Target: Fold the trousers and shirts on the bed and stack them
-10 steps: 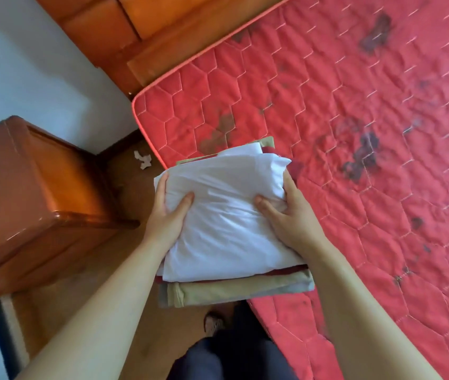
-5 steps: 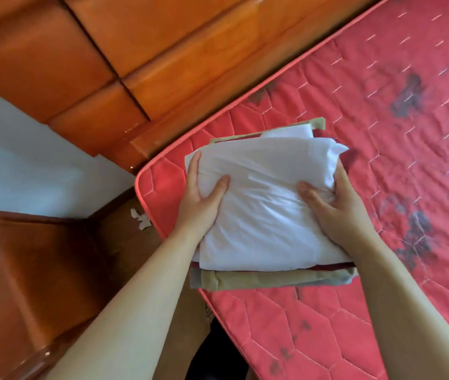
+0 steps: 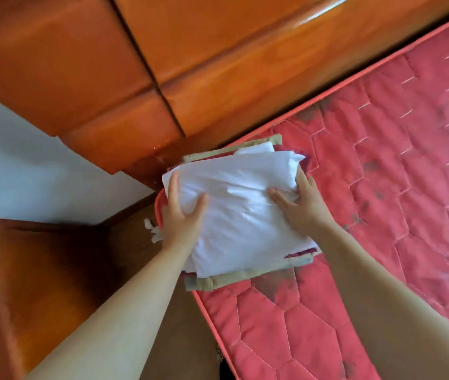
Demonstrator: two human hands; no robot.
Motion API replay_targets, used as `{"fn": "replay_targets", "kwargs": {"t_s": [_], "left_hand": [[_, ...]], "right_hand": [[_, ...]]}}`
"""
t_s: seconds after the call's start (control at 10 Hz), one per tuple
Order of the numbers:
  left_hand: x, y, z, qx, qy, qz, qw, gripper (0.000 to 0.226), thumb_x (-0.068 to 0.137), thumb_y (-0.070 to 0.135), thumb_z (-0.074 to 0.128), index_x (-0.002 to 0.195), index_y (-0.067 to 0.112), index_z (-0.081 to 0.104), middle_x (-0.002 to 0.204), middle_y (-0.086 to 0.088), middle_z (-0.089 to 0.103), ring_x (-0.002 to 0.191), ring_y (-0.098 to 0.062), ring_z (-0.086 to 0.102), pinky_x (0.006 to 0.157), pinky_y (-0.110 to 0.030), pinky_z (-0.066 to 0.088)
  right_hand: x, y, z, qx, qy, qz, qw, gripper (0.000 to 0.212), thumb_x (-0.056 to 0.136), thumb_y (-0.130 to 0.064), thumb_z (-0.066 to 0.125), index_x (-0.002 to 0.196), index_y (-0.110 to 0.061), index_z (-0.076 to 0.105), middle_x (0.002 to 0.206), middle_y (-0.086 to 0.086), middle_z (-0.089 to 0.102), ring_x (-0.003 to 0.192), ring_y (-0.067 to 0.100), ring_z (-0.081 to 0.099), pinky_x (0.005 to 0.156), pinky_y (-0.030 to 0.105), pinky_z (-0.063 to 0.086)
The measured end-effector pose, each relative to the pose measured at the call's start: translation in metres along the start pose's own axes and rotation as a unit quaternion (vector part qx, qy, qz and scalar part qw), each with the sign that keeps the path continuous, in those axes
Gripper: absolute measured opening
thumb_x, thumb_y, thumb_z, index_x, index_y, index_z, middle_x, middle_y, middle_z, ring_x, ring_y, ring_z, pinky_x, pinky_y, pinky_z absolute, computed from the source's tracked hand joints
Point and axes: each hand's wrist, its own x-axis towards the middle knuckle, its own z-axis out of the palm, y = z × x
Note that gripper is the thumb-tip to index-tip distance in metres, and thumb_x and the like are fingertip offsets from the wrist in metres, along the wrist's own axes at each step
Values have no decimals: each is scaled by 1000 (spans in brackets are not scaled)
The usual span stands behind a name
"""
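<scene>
White shirt (image 3: pixel 239 212) tops the stack (image 3: pixel 234 278), which is gripped either side by left hand (image 3: pixel 179 223) and right hand (image 3: pixel 302 207) over the bed (image 3: pixel 382 187) corner; folding is judged done.

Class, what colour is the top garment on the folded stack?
White, seen best in the head view, the only one.

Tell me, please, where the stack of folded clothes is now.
Head view: the stack of folded clothes is at the left corner of the red mattress by the headboard, gripped between left hand and right hand.
</scene>
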Motion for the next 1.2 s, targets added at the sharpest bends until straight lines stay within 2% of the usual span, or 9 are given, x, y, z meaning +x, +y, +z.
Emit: {"fn": "replay_targets", "kwargs": {"t_s": [0.1,0.2,0.3,0.4,0.5,0.6,0.8,0.9,1.2], "left_hand": [[10,-31,-8,146,-10,-38,989,72,81,64,50,140,51,10,152,-3,20,132,-29,35,98,-39,37],[1,-19,-5,265,79,32,961,71,84,63,44,142,46,9,155,-8,1,141,-35,11,104,-62,23],[-13,-6,6,348,95,163,919,65,88,57,37,146,40,12,155,-13,5,142,-35,3,104,-66,12],[-13,-8,17,406,30,246,880,59,90,54,29,146,38,19,156,-11,14,143,-31,11,108,-61,9],[-2,-25,23,397,3,231,888,56,90,52,29,145,41,20,157,-5,12,144,-29,12,110,-58,10],[8,-38,30,390,13,229,892,57,89,50,30,145,42,18,158,-1,9,144,-27,6,111,-54,6],[29,-57,44,396,72,280,871,57,88,50,28,144,37,26,155,-6,18,142,-30,16,109,-49,12],[35,-56,47,406,75,275,868,57,89,52,25,144,38,25,155,-6,20,141,-30,18,109,-47,12],[-34,11,-2,494,-72,181,848,75,75,78,-3,144,47,-1,158,4,1,144,-30,-1,107,-65,2]], "right_hand": [[15,12,30,-33,22,11,999,77,78,-58,60,142,-41,20,136,0,36,120,17,43,89,28,36],[2,3,28,-67,149,-6,987,86,78,-52,63,146,-35,13,149,5,23,133,19,32,93,39,44],[-21,-17,33,-148,225,-138,953,72,84,-39,59,144,-11,30,148,17,28,137,33,27,108,51,31],[-21,-24,46,-220,131,-261,931,55,88,-33,56,135,-8,46,145,16,38,136,36,32,108,54,27],[-1,-13,49,-257,51,-245,934,55,90,-40,51,140,-21,40,153,8,26,143,30,18,107,63,15],[18,2,53,-269,41,-220,937,59,89,-55,42,144,-41,25,158,-3,8,145,27,-1,102,70,7],[36,25,71,-233,78,-238,940,62,84,-61,43,141,-39,33,156,0,17,144,35,3,95,56,34],[44,25,71,-231,82,-233,941,63,83,-61,45,141,-38,35,156,-1,19,143,36,6,94,53,35],[-36,-25,12,-265,24,-145,953,67,86,-59,45,145,-40,20,157,-6,10,144,28,5,106,67,17]]}}
